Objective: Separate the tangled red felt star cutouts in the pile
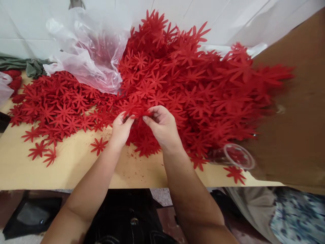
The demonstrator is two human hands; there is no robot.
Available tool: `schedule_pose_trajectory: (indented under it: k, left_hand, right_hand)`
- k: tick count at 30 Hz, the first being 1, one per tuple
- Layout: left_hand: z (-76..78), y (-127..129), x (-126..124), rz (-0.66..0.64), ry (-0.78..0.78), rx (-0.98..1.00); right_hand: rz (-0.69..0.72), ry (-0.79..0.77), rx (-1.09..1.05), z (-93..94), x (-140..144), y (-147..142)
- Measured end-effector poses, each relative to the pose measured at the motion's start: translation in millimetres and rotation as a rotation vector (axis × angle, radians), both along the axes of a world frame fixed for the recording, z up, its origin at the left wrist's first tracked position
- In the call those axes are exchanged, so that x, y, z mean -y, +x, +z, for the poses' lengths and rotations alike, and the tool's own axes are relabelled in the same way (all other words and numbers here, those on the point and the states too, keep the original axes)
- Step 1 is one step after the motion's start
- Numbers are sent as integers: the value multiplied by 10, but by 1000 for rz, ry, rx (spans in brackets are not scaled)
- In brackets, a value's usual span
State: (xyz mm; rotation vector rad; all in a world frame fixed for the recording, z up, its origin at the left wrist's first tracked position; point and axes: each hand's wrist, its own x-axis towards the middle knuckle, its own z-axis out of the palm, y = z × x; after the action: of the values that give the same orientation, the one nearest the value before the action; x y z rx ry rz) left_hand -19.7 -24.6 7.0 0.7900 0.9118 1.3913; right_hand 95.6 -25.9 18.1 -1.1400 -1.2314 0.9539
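Observation:
Both my hands meet at the front of a large heap of red star-shaped petal pieces [188,95]. Between them is a red fabric flower piece [138,111] with narrow petals. My left hand [123,127] pinches its left side between thumb and fingers. On the other side, my right hand [162,127] pinches the right edge, thumb nearest me. Whether it is one layer or several stacked ones, I cannot tell. A lower, looser spread of the same pieces [63,108] lies to the left, and one single piece [99,145] rests on the table beside my left wrist.
A crumpled clear plastic bag [93,61] stands behind the left spread. A clear plastic cup [238,156] lies on its side at the right, by a brown cardboard sheet [294,135]. Red crumbs dot the pale tabletop [83,169]. Dark green cloth [35,67] is at the far left.

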Motion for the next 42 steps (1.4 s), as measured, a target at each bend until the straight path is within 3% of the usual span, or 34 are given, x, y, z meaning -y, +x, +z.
schedule_pose_trajectory:
  k: [5, 10, 17, 21, 28, 42]
  left_hand:
    - [21, 8, 6, -12, -96, -67]
    - [9, 27, 11, -61, -2, -110]
    - [-17, 25, 36, -96, 84, -94]
    - [-21, 45, 55, -97, 132, -114]
    - [-11, 11, 22, 32, 39, 62]
    - [-49, 51, 32, 74, 58, 7]
  right_hand:
    - [-138, -11, -40, 19, -2, 54]
    - [-220, 44, 35, 44, 6, 80]
    - [-43, 25, 107, 12, 39, 47]
    - [-27, 22, 206, 30, 78, 11]
    - [172, 11, 170, 90, 114, 82]
    - [-164, 29, -161, -1, -7, 258]
